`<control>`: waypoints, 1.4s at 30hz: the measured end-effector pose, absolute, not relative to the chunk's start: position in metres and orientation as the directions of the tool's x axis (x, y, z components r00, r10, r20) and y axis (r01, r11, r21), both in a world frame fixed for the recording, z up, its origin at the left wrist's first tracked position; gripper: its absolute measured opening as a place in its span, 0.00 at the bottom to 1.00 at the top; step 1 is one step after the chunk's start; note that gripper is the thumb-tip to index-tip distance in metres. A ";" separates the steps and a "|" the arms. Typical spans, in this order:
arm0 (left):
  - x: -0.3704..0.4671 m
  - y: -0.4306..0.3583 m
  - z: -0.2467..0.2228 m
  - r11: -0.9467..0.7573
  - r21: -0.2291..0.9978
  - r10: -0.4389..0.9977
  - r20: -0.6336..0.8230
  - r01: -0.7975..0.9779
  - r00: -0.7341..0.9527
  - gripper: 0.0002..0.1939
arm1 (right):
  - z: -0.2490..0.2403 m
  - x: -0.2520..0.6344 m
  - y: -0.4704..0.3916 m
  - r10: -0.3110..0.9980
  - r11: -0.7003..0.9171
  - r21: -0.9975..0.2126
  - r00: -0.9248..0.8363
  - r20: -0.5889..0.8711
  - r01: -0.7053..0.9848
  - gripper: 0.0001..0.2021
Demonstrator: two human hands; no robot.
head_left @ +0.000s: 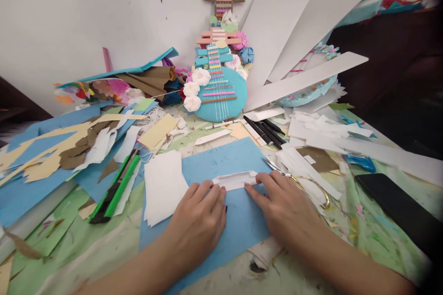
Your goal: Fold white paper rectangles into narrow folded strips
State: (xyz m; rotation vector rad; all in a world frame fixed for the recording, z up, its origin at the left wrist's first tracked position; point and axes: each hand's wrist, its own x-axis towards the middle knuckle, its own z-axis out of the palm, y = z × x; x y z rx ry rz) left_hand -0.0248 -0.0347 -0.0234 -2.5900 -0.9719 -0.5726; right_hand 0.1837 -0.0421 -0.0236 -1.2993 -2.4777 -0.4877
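Observation:
A narrow folded strip of white paper (235,181) lies on a blue sheet (242,216), its long edges creased up. My left hand (201,209) grips its left end, fingers bent and pressed together. At the strip's right end, my right hand (282,200) pinches it with thumb and fingers. Left of my left hand is a stack of cut white paper pieces (164,186). Scissors with gold handles (323,193) rest just beyond my right hand, partly hidden by it.
A green box cutter (116,189) lies at left among paper scraps. Black pens (261,131) lie behind the blue sheet. Turquoise paper instruments with flowers (221,94) lean on the wall. White boards (280,27) stand at right; a black phone (391,203) lies at the right edge.

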 end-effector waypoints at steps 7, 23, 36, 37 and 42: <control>-0.029 -0.030 -0.021 -0.718 -0.110 0.561 0.492 0.687 0.665 0.12 | -0.024 0.196 -0.032 0.740 0.549 0.000 -0.486 0.465 0.836 0.18; -0.034 -0.020 -0.017 -0.775 -0.058 0.550 0.429 0.629 0.717 0.10 | -0.019 0.201 -0.022 0.681 0.668 -0.066 -0.574 0.454 0.741 0.11; -0.039 -0.002 -0.023 -0.829 0.168 0.550 0.423 0.534 0.720 0.08 | -0.020 0.201 -0.010 0.592 0.705 0.167 -0.701 0.398 0.690 0.09; -0.039 -0.002 -0.024 -0.828 0.167 0.550 0.425 0.535 0.719 0.07 | -0.020 0.202 -0.009 0.591 0.706 0.162 -0.700 0.402 0.689 0.09; -0.042 0.003 -0.025 -0.832 0.181 0.545 0.436 0.524 0.716 0.08 | -0.014 0.203 -0.010 0.561 0.721 0.201 -0.729 0.393 0.663 0.10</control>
